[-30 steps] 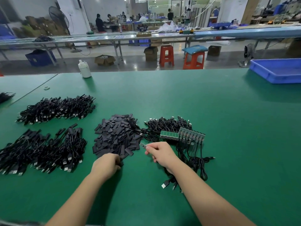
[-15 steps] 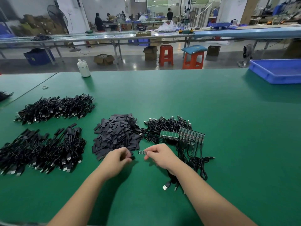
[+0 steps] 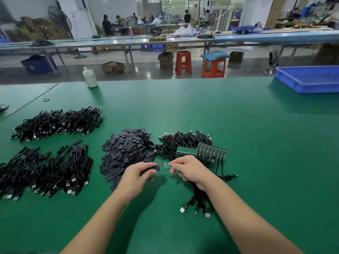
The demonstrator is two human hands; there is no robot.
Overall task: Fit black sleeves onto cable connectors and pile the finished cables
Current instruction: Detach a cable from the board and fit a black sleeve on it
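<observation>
Two bare hands meet low over the green table (image 3: pixel 238 134), close together but not touching. The left hand (image 3: pixel 136 176) has its fingers curled and pinches a flat black sleeve (image 3: pixel 153 168) between thumb and fingertips, the sleeve's free end pointing toward the other hand. The right hand (image 3: pixel 189 168) pinches a small green connector board (image 3: pixel 167 165) at its near end, the bare end of the board aimed at the sleeve's mouth with a narrow gap between them; the board's cable is hidden under the hand.

Just beyond the left hand lies a loose heap of black sleeves (image 3: pixel 128 151). Just beyond the right hand sits a tangle of unsleeved cables (image 3: pixel 183 140), with a row of green connector boards (image 3: pixel 201 152) lined up at its near edge. Under the right wrist a bunch of USB plugs (image 3: pixel 197 208) fans out toward the person.

Well off to the left of the left hand are two piles of finished cables, one nearer (image 3: pixel 44 171) and one farther (image 3: pixel 58 122). Far beyond the left hand stands a white bottle (image 3: pixel 89 77); far to the right of the right hand rests a blue tray (image 3: pixel 310 79).
</observation>
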